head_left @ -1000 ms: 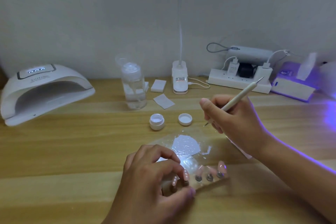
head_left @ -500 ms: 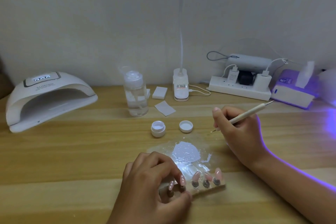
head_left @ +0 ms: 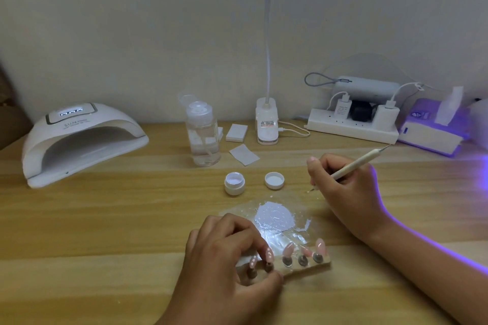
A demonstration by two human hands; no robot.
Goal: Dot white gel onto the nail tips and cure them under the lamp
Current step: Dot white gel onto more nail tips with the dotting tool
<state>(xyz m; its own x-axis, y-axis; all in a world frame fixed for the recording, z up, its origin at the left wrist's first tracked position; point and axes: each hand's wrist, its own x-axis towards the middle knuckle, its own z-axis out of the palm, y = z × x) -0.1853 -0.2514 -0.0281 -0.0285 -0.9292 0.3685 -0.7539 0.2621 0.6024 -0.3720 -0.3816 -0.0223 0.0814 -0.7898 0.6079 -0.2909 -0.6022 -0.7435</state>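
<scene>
Several pink nail tips [head_left: 287,249] stand on pegs in a small holder [head_left: 306,266] near the table's front. My left hand [head_left: 227,258] grips the holder's left end between thumb and fingers. My right hand [head_left: 346,190] pinches a dotting pen [head_left: 356,163], its point down just above the table, right of a clear sheet with a patch of white gel [head_left: 274,215]. An open gel jar [head_left: 234,183] and its lid [head_left: 274,180] sit behind the sheet. The white curing lamp [head_left: 79,140] stands at the far left, its display lit.
A clear pump bottle [head_left: 203,134], white pads [head_left: 237,132], a clip desk lamp base [head_left: 267,124], a power strip with chargers [head_left: 353,124] and a purple-lit box [head_left: 433,129] line the back of the wooden table [head_left: 105,219].
My right hand with the pen has shifted right and lowered, away from the gel patch. The view tilted up slightly. My left hand keeps its hold on the holder.
</scene>
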